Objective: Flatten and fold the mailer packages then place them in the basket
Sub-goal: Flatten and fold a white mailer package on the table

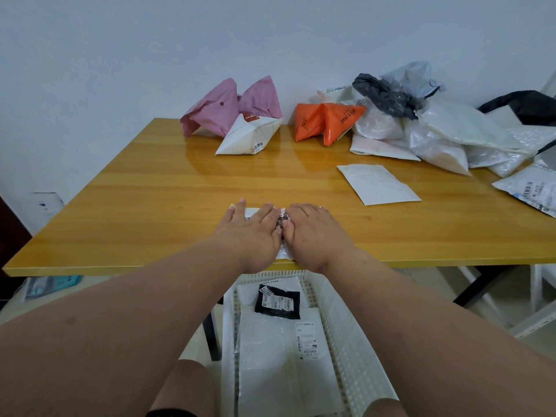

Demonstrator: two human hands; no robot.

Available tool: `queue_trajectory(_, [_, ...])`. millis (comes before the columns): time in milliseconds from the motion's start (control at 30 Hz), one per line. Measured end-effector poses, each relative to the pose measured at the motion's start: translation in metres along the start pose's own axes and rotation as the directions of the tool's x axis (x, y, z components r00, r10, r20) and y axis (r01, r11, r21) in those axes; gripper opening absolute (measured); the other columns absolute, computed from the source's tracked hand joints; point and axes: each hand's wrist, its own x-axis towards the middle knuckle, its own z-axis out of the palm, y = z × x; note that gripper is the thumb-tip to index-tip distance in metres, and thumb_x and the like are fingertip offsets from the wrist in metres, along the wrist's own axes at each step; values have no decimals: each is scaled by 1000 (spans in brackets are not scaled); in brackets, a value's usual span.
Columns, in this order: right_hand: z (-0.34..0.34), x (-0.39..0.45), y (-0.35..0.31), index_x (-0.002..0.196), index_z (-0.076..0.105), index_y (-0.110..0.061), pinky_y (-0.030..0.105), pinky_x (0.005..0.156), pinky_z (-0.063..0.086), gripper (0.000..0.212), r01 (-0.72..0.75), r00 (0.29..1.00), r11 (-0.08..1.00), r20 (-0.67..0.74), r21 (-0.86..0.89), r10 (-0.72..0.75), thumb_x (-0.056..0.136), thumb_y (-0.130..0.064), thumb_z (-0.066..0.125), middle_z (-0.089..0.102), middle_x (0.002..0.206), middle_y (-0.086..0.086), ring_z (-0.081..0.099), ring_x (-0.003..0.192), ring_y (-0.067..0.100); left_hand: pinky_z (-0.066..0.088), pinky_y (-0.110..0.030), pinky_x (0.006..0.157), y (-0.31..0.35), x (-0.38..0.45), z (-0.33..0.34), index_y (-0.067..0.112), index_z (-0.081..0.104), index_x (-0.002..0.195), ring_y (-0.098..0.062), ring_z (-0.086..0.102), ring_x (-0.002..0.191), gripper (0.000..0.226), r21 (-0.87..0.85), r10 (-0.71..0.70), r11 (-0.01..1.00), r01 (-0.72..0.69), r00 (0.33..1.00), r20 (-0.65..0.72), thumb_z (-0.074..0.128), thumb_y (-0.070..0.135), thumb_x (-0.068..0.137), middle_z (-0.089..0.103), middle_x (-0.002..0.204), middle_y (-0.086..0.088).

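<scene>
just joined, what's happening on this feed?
A person is pressing a small white mailer flat at the near edge of the wooden table, left hand and right hand side by side on it, fingers straight. Below the table edge a white basket already holds a few flattened mailers, including a black one. A pink mailer, an orange mailer and a pile of white and grey ones are on the far side, not yet flattened.

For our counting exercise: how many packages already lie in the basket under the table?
3 visible: a black package on top, a white one behind it, a large white one nearer. Others may lie hidden underneath.
</scene>
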Motion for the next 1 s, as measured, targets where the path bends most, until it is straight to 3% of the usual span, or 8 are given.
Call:
queue_trajectory(533, [0, 0, 0, 141, 43, -12, 44, 119, 19, 47, -2, 1000, 1000, 0, 3, 2, 104, -33, 23, 42, 149, 5, 33, 139, 23, -5, -48, 121, -1, 1, -3, 30, -9, 156, -35, -12, 149, 57, -28, -2, 1000, 3, 999, 38, 5, 46, 103, -12, 163, 11])
queue_trajectory(700, [3, 1, 1, 137, 47, -13, 44, 116, 23, 86, 15, 999, 1000, -28, -7, -16, 81, -50, -7, 47, 145, 4, 36, 137, 23, -5, -47, 121, 0, 1, -2, 30, -9, 156, -35, -11, 149, 57, -22, -4, 1000, 5, 999, 36, 5, 46, 103, -12, 163, 11])
queue_trajectory(767, [3, 1, 1, 136, 47, -13, 44, 116, 23, 79, 12, 1000, 1000, -25, -2, -12, 86, -49, -2, 47, 145, 5, 36, 137, 23, -5, -47, 121, -1, 1, -2, 29, -9, 156, -34, -11, 149, 57, -26, -4, 1000, 5, 999, 39, 5, 46, 103, -12, 163, 11])
queue_trajectory(867, [1, 0, 1, 138, 46, -12, 44, 117, 21, 49, 0, 1000, 1000, -9, 5, 0, 103, -35, 20, 45, 146, 5, 35, 138, 23, -5, -47, 121, -1, 1, -3, 29, -9, 156, -34, -12, 149, 57, -31, -4, 999, 6, 999, 44, 5, 45, 103, -13, 163, 11])
queue_trajectory(1000, [0, 0, 0, 139, 45, -12, 43, 118, 20, 45, -10, 1000, 1000, -7, 18, 10, 104, -32, 24, 43, 148, 6, 33, 139, 23, -5, -47, 121, -1, 1, -2, 30, -9, 156, -34, -12, 149, 57, -32, -6, 999, 7, 999, 43, 5, 45, 103, -13, 163, 11])
